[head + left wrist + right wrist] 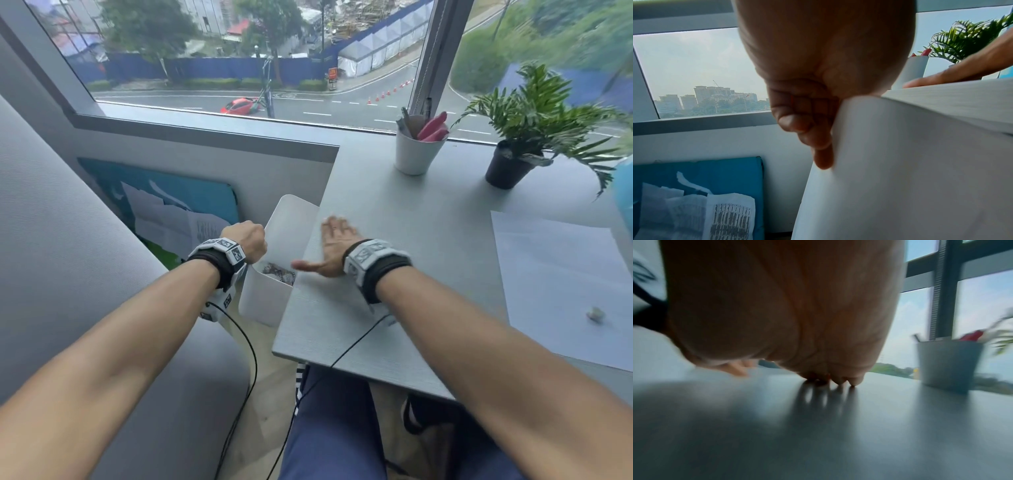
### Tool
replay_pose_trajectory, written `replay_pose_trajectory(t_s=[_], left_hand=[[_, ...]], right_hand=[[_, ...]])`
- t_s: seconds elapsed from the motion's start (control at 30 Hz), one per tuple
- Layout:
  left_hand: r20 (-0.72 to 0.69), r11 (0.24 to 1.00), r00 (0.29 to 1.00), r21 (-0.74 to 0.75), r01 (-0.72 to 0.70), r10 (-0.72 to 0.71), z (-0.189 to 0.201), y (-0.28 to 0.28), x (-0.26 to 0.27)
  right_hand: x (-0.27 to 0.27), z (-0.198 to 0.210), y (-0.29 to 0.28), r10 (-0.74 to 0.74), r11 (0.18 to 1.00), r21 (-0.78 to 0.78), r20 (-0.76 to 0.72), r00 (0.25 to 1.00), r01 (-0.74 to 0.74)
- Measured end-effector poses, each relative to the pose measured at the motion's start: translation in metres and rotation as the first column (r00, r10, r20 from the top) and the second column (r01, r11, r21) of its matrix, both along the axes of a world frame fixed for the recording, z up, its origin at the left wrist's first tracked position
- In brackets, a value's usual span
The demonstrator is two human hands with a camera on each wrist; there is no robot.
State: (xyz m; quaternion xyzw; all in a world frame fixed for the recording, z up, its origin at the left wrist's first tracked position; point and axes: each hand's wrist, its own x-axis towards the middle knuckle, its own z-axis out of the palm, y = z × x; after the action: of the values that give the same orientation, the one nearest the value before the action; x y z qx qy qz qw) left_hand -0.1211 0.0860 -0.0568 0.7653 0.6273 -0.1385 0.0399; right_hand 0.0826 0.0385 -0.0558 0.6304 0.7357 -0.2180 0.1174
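Left of frame: blue board (191,192) against the wall, torn printed paper (178,222) in front of it.

Left hand (249,240), centre-left: clenched, grasping the lid (291,226) at its left edge. In the left wrist view the fingers (797,123) curl against that edge; the thumb is hidden.

Lid: white, plain, a rounded rectangle. It is tipped up nearly upright with its long axis running from the bin mouth up toward the window. Its right edge meets the left edge of the desk (428,240).

Bin (262,301): white, upright on the floor, tucked against the desk's left side just below centre. The mouth faces up and printed scraps (279,272) show inside.

Right hand (337,248), centre: released, palm down and flat on the desk by its left edge, thumb spread toward the bin, holding nothing. It is blurred. In the right wrist view the fingertips (838,380) touch the surface.

Right of frame: 1 white cup (416,150) of pens, 1 potted plant (507,168), and 1 paper sheet (561,281) with 1 crumpled scrap (595,313) on it.
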Motion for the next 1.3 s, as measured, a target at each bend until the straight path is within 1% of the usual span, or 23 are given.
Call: replay_pose_trajectory(t_s=[0.07,0.13,0.2,0.27,0.3,0.33,0.37,0.4,0.43,0.47,0.5,0.53,0.6,0.7,0.77,0.87,0.97,1.07,1.13,1.23,1.3], left_hand=[[-0.004,1.000,1.000,0.010,0.002,-0.002,0.002,-0.004,0.003],[-0.014,1.000,1.000,0.017,0.014,-0.014,0.005,-0.010,0.002],[-0.007,1.000,1.000,0.022,0.015,-0.015,0.007,-0.013,-0.001],[-0.004,0.999,1.000,0.031,0.014,-0.014,0.009,-0.017,-0.004],[-0.001,0.999,1.000,0.032,0.013,-0.013,0.010,-0.018,-0.006],[0.002,0.999,1.000,0.035,0.011,-0.012,0.010,-0.019,-0.007],[0.004,0.999,1.000,0.037,0.010,-0.010,0.010,-0.020,-0.008],[0.004,0.999,1.000,0.037,0.012,-0.012,0.010,-0.021,-0.008],[0.005,0.999,1.000,0.038,0.015,-0.015,0.010,-0.021,-0.008],[0.009,0.999,1.000,0.038,0.015,-0.015,0.009,-0.021,-0.009],[0.016,0.999,1.000,0.035,0.014,-0.015,0.008,-0.022,-0.009],[0.024,0.999,1.000,0.031,0.012,-0.013,0.005,-0.022,-0.010],[0.038,1.000,0.999,0.019,-0.001,0.000,-0.002,-0.024,-0.011],[0.069,1.000,0.997,0.003,-0.027,0.027,-0.015,-0.026,-0.016],[0.088,0.999,0.995,-0.010,-0.047,0.048,-0.027,-0.028,-0.021],[0.107,0.995,0.990,-0.047,-0.090,0.094,-0.049,-0.030,-0.028],[0.098,0.989,0.987,-0.082,-0.121,0.129,-0.077,-0.031,-0.033],[0.079,0.982,0.984,-0.112,-0.150,0.159,-0.109,-0.032,-0.039],[0.073,0.968,0.975,-0.154,-0.198,0.211,-0.135,-0.034,-0.047],[0.085,0.914,0.934,-0.256,-0.315,0.346,-0.175,-0.037,-0.059],[0.104,0.874,0.904,-0.322,-0.363,0.414,-0.203,-0.035,-0.068]], right_hand=[[-0.037,0.002,-0.010,0.128,0.992,-0.010,-0.010,0.992,-0.128],[-0.056,0.005,-0.016,0.207,0.978,0.024,-0.033,0.978,-0.206],[-0.057,0.004,-0.019,0.196,0.977,0.088,-0.036,0.980,-0.192],[-0.047,0.003,-0.020,0.107,0.988,0.115,-0.020,0.994,-0.104],[-0.040,0.004,-0.020,0.090,0.992,0.086,-0.002,0.996,-0.089],[-0.034,0.008,-0.022,0.123,0.992,0.034,0.016,0.992,-0.123],[-0.028,0.013,-0.024,0.193,0.981,-0.031,0.016,0.981,-0.193],[-0.022,0.020,-0.027,0.258,0.961,-0.094,-0.022,0.966,-0.258],[-0.016,0.028,-0.030,0.285,0.947,-0.130,-0.085,0.955,-0.295],[-0.010,0.033,-0.033,0.276,0.946,-0.134,-0.150,0.950,-0.296],[-0.002,0.034,-0.035,0.243,0.958,-0.106,-0.193,0.951,-0.267],[0.008,0.033,-0.036,0.204,0.974,-0.061,-0.198,0.959,-0.220],[0.029,0.025,-0.039,0.119,0.993,0.004,-0.128,0.985,-0.120],[0.058,0.015,-0.042,0.005,0.999,0.040,-0.016,1.000,-0.004],[0.074,0.017,-0.044,-0.066,0.997,0.046,0.037,0.997,0.064],[0.095,0.021,-0.049,-0.151,0.987,-0.038,0.106,0.983,0.156],[0.109,0.024,-0.053,-0.123,0.980,-0.147,0.096,0.988,0.136],[0.113,0.030,-0.055,-0.093,0.977,-0.186,0.082,0.992,0.106],[0.109,0.029,-0.053,-0.085,0.974,-0.201,0.095,0.992,0.103],[0.103,0.029,-0.050,-0.099,0.974,-0.194,0.101,0.990,0.117],[0.101,0.028,-0.048,-0.097,0.976,-0.182,0.112,0.989,0.117]])
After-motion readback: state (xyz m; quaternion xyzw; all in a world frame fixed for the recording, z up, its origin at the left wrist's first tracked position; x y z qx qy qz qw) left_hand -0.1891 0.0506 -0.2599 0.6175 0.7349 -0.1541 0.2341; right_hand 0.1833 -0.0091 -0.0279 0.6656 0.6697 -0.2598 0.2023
